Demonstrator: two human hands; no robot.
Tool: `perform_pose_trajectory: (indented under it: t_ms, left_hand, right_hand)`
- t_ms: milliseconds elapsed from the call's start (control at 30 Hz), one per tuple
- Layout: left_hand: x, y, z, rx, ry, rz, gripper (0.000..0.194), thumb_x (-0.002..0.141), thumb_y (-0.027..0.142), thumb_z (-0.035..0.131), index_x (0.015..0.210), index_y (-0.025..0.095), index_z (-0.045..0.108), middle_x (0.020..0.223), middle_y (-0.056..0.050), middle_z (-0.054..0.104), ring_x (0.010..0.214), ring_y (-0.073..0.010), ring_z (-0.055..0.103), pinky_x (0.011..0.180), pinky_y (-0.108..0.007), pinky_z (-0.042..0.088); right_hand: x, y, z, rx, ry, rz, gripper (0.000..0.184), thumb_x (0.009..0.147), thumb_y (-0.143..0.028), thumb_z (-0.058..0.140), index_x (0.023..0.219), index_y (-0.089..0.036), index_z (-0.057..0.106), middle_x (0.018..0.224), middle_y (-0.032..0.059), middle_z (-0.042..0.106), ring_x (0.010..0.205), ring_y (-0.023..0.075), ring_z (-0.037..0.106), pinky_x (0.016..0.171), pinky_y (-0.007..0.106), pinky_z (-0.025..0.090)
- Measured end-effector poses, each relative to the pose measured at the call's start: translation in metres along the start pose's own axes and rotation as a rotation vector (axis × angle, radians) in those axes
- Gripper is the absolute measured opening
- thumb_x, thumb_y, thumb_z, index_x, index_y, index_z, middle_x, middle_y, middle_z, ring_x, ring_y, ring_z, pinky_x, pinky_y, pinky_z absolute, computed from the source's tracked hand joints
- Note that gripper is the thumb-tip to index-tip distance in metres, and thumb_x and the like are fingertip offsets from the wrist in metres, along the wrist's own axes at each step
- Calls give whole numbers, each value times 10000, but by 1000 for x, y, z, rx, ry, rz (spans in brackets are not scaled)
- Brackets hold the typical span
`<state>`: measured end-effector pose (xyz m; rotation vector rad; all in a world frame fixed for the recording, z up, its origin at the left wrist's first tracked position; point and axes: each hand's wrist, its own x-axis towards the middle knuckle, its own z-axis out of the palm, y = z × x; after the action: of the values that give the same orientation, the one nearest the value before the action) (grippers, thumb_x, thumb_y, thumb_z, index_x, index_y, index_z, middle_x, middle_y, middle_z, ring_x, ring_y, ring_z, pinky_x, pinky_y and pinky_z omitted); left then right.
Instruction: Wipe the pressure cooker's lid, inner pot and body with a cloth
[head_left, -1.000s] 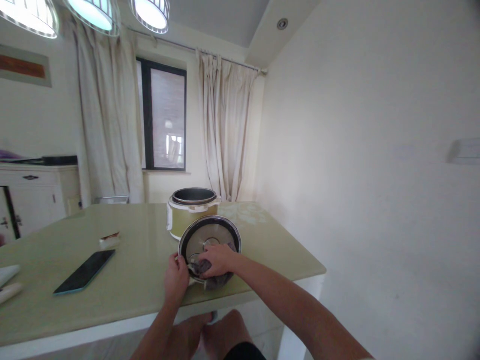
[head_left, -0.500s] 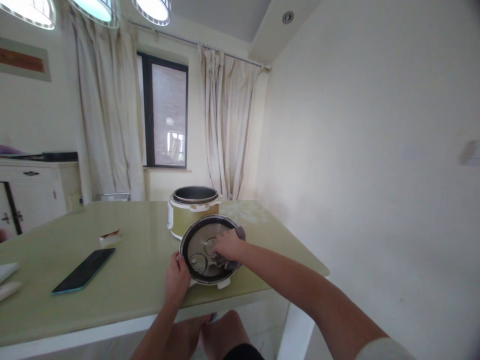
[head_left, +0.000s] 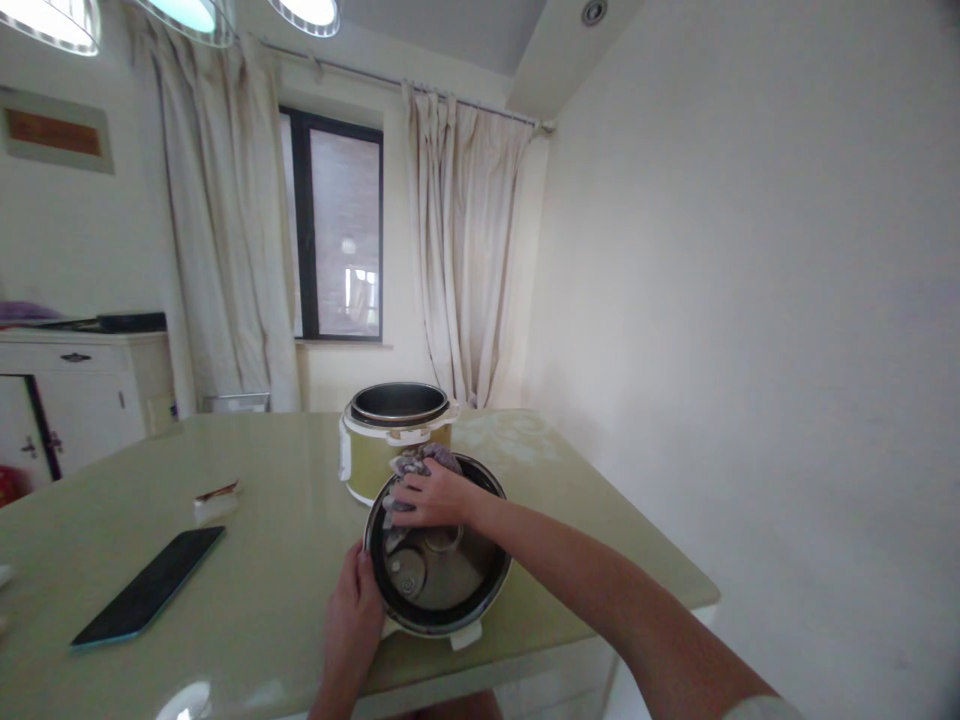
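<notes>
A round pressure cooker lid (head_left: 465, 578) stands tilted near the table's front edge, its metal inner side facing me. My left hand (head_left: 355, 612) grips the lid's left rim, thumb on the near side. Bunched under my right hand (head_left: 431, 497) is a grey patterned cloth (head_left: 427, 460), pressed against the upper left of the lid's inside. A valve fitting (head_left: 407, 574) shows at the lid's lower left. Just behind the lid sits the green and white cooker body (head_left: 365, 452), its dark inner pot (head_left: 400, 401) uncovered.
On the left of the green table (head_left: 285, 560) lie a dark phone or tablet (head_left: 150, 588) and a small white packet (head_left: 216, 503). A white cabinet (head_left: 82, 400) stands at the far left. The wall (head_left: 720, 350) runs along the right.
My right hand has moved the cloth from the lid's lower right to its upper left. My left hand still holds the rim. The view has shifted slightly.
</notes>
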<state>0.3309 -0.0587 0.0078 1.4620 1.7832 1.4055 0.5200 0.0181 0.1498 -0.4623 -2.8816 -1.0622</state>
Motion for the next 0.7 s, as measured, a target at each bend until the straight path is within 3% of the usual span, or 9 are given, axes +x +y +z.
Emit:
perform_pose_trajectory:
  t_ms: [67,200,300,400,567,700]
  left_hand:
    - [-1,-4,1,-34,9,-18,512,1026,517,314,1291,206,623,1221,-147,768,1109,-298,735,926,-397,575]
    - [-5,-7,2,-78,-16,-83,540,1018,567,313,1305,217,607,1195,-134,771,1097,-307,738,947,-433,581]
    - [-3,-14,3,-102,-35,-148,561,1009,588,297,1311,217,590,1157,-131,776,1089,-329,738,949,-476,585]
    - [1,-26,5,-99,-94,-187,572,1001,613,313,1341,234,572,1152,-121,781,1069,-336,748,916,-485,598]
    - [1,-30,8,-44,-96,-185,574,1016,619,289,1325,235,583,1190,-135,776,1098,-345,745,910,-478,593]
    - [-2,-20,4,-12,-81,-180,578,1028,618,264,1314,230,583,1167,-134,783,1023,-327,767,847,-441,604]
  right_hand:
    - [5,-2,5,-4,31,21,319,1139,-288,352,1257,-318,646,1378,76,622,1140,250,553,890,500,527]
    - [-7,0,-3,52,-45,307,265,1033,-318,579,1291,-305,636,1385,111,593,1177,297,557,922,529,529]
    - [-31,2,-15,109,-148,438,415,879,-403,771,1252,-264,656,1347,144,599,1217,341,557,940,550,542]
    - [-55,-6,-25,184,-264,485,540,784,-534,828,1212,-238,682,1269,163,623,1172,369,589,871,551,579]
    - [-68,-45,-36,294,-366,371,509,730,-570,836,1107,-247,723,1178,152,662,1053,363,654,727,491,611]
    - [-48,-70,-30,379,-236,184,441,811,-589,771,1122,-290,682,1136,85,680,967,292,662,612,373,576]
